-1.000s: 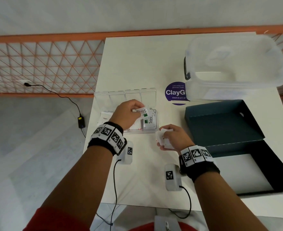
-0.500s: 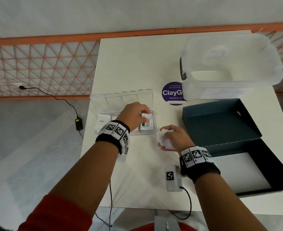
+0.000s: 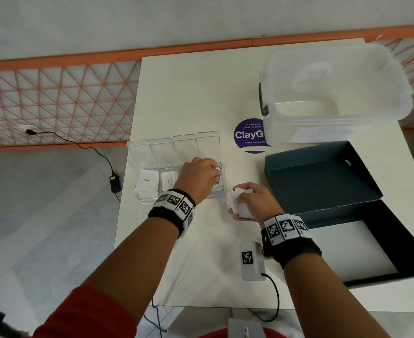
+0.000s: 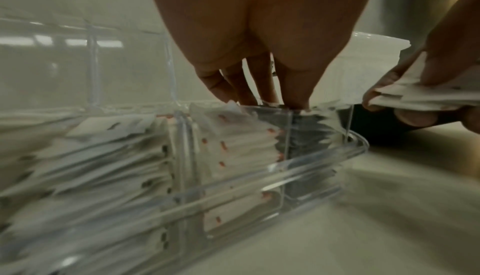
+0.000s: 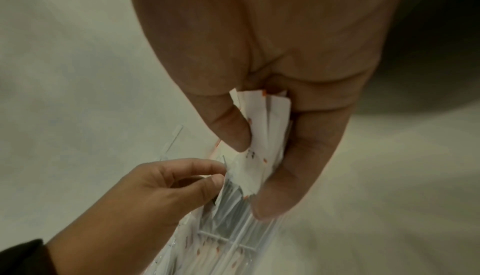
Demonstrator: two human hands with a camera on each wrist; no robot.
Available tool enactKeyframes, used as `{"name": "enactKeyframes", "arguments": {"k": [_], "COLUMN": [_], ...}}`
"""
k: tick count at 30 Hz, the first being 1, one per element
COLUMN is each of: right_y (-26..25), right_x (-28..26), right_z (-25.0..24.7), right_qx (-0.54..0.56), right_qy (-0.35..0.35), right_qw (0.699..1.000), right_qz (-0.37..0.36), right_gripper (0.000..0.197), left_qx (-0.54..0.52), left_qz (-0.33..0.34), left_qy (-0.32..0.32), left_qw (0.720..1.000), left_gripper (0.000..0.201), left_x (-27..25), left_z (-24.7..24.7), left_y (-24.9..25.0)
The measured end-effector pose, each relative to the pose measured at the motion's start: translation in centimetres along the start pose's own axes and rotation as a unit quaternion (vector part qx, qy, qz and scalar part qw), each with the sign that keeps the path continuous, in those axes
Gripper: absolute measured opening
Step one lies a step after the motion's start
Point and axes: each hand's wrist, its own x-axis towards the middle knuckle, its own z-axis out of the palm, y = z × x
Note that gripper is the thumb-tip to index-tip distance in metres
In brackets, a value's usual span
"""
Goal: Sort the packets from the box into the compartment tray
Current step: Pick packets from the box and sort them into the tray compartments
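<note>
Head and wrist views of the sorting station as I read them from my remote seat. The left hand (image 3: 199,178) reaches down into the rightmost compartment of the clear compartment tray (image 3: 149,198), its fingertips (image 4: 296,96) together on the top edge of a packet standing among those already filed there (whether they pinch it or merely press it I cannot tell). The right hand (image 3: 252,201) is just beside the left, off the tray's right end, thumb and fingers clamped on a small stack of white packets (image 3: 241,200); in the right wrist view the stack (image 5: 262,135) shows orange marks along its edges and is fanned slightly. The two hands are near but apart. To the left of the left hand, the tray's other compartments hold white packets, one labelled sugar (image 3: 147,180) and the next pepper (image 3: 168,180), and the tray's hinged lid (image 3: 174,146) stands open beyond the fingers. To the right of the right hand lies the dark box (image 3: 320,176), its lid (image 3: 361,242) open flat nearer the person. Beyond the right hand, a translucent storage bin (image 3: 335,93) sits on the white counter (image 3: 201,93), partly covering a round purple sticker (image 3: 248,135). A small white tagged device (image 3: 249,261) with a cable rests just beside the right wrist.
</note>
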Motion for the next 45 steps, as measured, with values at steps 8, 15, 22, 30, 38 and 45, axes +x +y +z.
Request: {"name": "enactKeyframes", "arguments": {"k": [8, 15, 22, 30, 38, 45], "right_y": [0.0, 0.5, 0.3, 0.2, 0.2, -0.7], "right_x": [-0.2, -0.5, -0.8, -1.1, -1.3, -1.9], "right_z": [0.1, 0.3, -0.2, -0.2, -0.2, 0.3], "right_qx": [-0.009, 0.003, -0.003, 0.0, -0.008, 0.016], "right_qy": [-0.006, -0.001, -0.002, -0.003, -0.002, -0.011], "right_qw": [1.0, 1.0, 1.0, 1.0, 1.0, 0.999], "right_qz": [-0.008, -0.009, -0.021, -0.021, -0.029, -0.038], "right_gripper": [0.024, 0.024, 0.024, 0.021, 0.023, 0.025], "left_qx": [-0.044, -0.033, -0.092, -0.156, -0.226, -0.223], "left_qz": [-0.002, -0.014, -0.013, -0.015, -0.106, -0.149], "left_qy": [-0.009, -0.019, -0.001, -0.003, 0.13, 0.085], "left_qw": [0.999, 0.999, 0.996, 0.988, 0.96, 0.96], "left_gripper": [0.025, 0.028, 0.023, 0.016, 0.009, 0.01], "left_x": [0.0, 0.0, -0.3, -0.7, -1.4, -2.8], "left_z": [-0.8, -1.0, -1.2, -1.7, -2.6, -2.4], "left_y": [-0.1, 0.6, 0.4, 0.4, -0.8, -0.5]}}
